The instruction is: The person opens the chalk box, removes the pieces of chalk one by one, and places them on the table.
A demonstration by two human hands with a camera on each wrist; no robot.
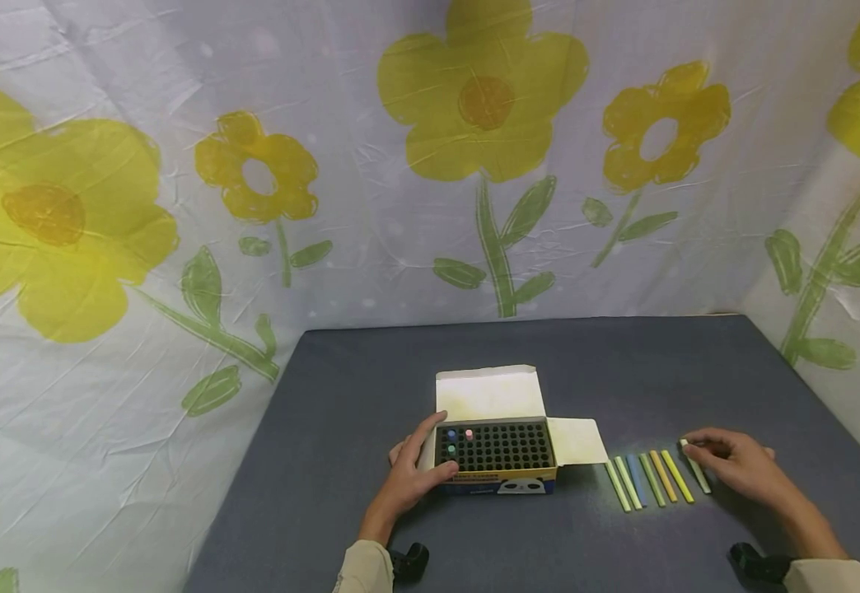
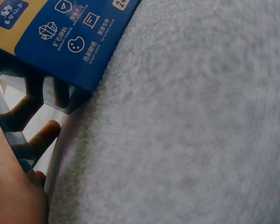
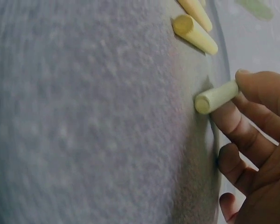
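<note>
My left hand (image 1: 406, 478) grips the left end of an open chalk box (image 1: 500, 478), thumb at the front edge and index finger toward the back corner. In the left wrist view the box's blue and yellow printed side (image 2: 60, 42) fills the upper left. A dark holder full of round holes (image 1: 511, 445) sits inside, with blue, green and pink chalk ends (image 1: 469, 435) at its left. On the right, my right hand (image 1: 745, 468) pinches the far end of a pale green chalk stick (image 3: 217, 97) between thumb and fingers; its near end is close over the table.
Several chalk sticks (image 1: 649, 479), green, blue, orange and yellow, lie in a row between the box and my right hand. The white lid (image 1: 491, 395) stands raised behind, and a side flap (image 1: 577, 441) reaches right. A flower-printed curtain (image 1: 371, 206) borders the dark table (image 1: 311, 494).
</note>
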